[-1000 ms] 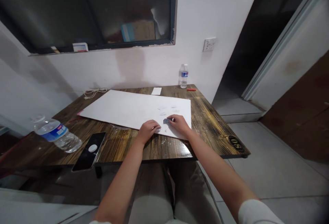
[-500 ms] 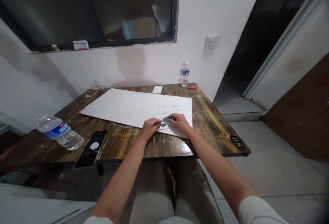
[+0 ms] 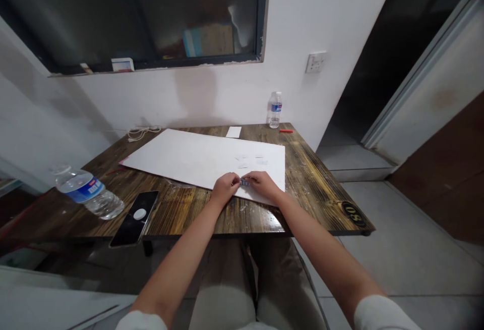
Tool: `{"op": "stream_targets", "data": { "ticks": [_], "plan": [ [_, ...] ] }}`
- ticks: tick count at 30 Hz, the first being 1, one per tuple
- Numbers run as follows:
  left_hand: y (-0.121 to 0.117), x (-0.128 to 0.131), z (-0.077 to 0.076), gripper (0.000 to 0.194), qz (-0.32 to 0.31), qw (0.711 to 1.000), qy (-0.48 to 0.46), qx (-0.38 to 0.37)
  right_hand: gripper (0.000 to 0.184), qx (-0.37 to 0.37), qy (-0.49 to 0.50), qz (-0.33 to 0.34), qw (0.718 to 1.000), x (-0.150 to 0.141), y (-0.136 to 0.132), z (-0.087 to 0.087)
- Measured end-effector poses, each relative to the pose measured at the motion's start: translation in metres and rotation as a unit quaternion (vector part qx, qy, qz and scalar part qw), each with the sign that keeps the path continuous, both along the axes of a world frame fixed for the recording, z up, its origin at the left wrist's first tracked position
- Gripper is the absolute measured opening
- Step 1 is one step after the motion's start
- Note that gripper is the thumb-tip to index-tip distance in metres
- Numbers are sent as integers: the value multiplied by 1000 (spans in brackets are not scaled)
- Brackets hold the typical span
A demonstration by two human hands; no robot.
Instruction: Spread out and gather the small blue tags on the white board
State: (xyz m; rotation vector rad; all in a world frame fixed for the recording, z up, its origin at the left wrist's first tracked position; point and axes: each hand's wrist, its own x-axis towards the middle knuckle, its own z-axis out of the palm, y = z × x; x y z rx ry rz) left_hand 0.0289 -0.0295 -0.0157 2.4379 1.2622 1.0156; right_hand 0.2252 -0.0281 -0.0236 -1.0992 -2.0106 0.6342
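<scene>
1. Wooden tabletop carries a white board, lying flat as a steady work surface.
2. Left hand and right hand rest on its near edge, half-closed; any grip is too small to tell.
3. Small blue-and-white piece sits between their fingertips, on the board.

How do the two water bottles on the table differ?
The near bottle lies on its side, while the far bottle stands upright. The near bottle is at the table's left, beside the phone; the far bottle is at the back, by the wall. Both are clear plastic with blue labels.
</scene>
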Motion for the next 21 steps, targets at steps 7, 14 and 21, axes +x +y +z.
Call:
{"op": "stream_targets", "data": {
  "ticks": [7,14,21],
  "plan": [
    [-1,0,3,24,51,995,87,-4,28,29,-28,19,999,-1,-6,2],
    [0,1,4,21,42,994,100,-5,32,44,-30,-37,998,1,-2,-5],
    [1,1,5,16,37,991,120,-37,16,35,-65,-41,996,4,-5,-2]
  ]
}}
